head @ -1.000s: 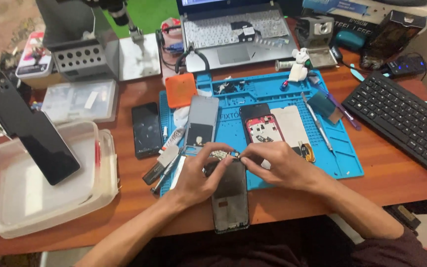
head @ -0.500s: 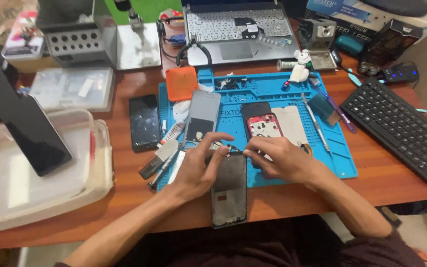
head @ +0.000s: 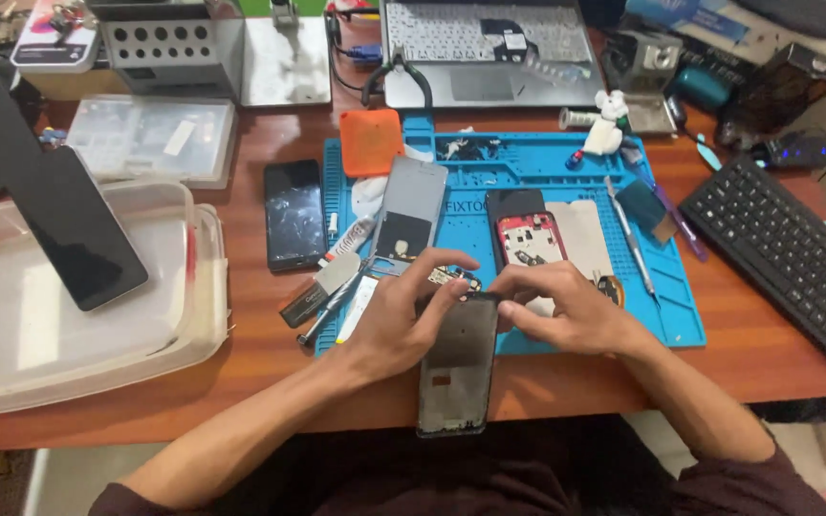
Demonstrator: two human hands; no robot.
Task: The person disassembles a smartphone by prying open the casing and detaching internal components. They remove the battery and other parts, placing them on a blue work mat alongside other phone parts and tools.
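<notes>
An opened dark phone frame (head: 455,368) lies lengthwise over the front edge of a blue repair mat (head: 518,162). My left hand (head: 403,320) rests on its upper left side, fingers curled over the top edge. My right hand (head: 566,306) presses fingertips on the frame's top right corner. Between the two hands a small circuit part (head: 453,278) sits at the frame's top. A grey back cover (head: 409,212) and a phone body with red inner parts (head: 526,235) lie just beyond my hands.
A black phone (head: 293,212) lies left of the mat, an orange pad (head: 371,141) at its top. A clear plastic tub (head: 11,363) holds a leaning dark phone (head: 78,225). A black keyboard (head: 795,258) is at right, a laptop (head: 489,53) behind. Tweezers and small tools (head: 631,244) lie on the mat.
The view has shifted slightly. Both hands stay at the top of the dark phone frame; my right fingers have closed in nearer to the frame's top corner.
</notes>
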